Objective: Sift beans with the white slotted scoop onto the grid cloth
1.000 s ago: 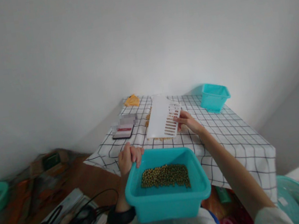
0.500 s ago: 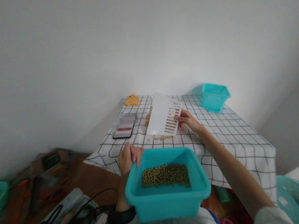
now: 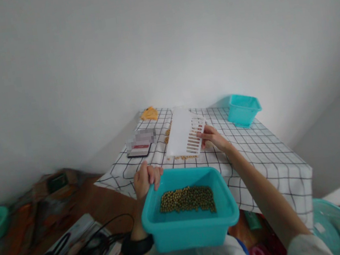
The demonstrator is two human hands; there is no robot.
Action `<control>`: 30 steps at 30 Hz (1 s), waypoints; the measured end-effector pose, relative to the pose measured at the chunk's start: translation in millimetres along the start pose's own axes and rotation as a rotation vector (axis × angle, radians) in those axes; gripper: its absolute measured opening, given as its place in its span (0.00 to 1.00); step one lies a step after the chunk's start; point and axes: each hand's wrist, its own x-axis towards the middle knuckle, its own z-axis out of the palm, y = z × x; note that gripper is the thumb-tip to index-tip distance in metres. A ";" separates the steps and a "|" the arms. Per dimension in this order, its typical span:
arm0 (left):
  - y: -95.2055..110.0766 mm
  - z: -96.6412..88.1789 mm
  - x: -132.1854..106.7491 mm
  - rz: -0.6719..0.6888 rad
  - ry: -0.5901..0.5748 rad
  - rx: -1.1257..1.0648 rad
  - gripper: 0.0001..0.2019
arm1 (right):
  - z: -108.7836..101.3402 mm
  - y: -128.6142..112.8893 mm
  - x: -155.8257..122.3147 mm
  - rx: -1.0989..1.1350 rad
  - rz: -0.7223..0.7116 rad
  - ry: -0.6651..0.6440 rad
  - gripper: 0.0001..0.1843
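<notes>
My left hand (image 3: 147,178) is closed over the far left corner of a turquoise plastic basin (image 3: 193,235), gripping its rim. Inside the basin lies a layer of small round greenish-yellow beans (image 3: 187,199). Further off, my right hand (image 3: 213,137) pinches the slotted right edge of a thin white board (image 3: 179,134) between thumb and fingers. The board is held low over the table, and pale yellow beans (image 3: 186,157) show along its front and left edges. What lies beneath the board is mostly hidden.
A checked cloth covers the table (image 3: 264,154). On it are a phone (image 3: 140,149), a folded yellow cloth (image 3: 149,114) and a smaller turquoise basket (image 3: 243,110). Cables (image 3: 88,247) and boxes clutter the floor at left; a large clear-green tub (image 3: 339,222) stands at right.
The white board has dipped slightly toward the table at its near end, with my right hand still on it. My left hand and the basin stay in place.
</notes>
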 end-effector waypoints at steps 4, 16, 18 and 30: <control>0.2 -0.2 0.5 0.007 0.002 -0.001 0.29 | -1.4 2.3 0.8 -0.007 -0.010 0.000 0.12; 2.8 3.6 -1.3 0.019 0.016 0.020 0.29 | 1.5 -3.8 -1.3 -0.002 0.029 -0.029 0.14; 1.6 2.3 -0.8 0.025 0.009 0.018 0.29 | 2.2 -4.9 -1.5 0.005 0.032 -0.026 0.14; 1.9 3.1 -1.1 0.008 0.029 0.040 0.29 | 2.5 -4.3 -3.3 0.005 0.055 -0.024 0.14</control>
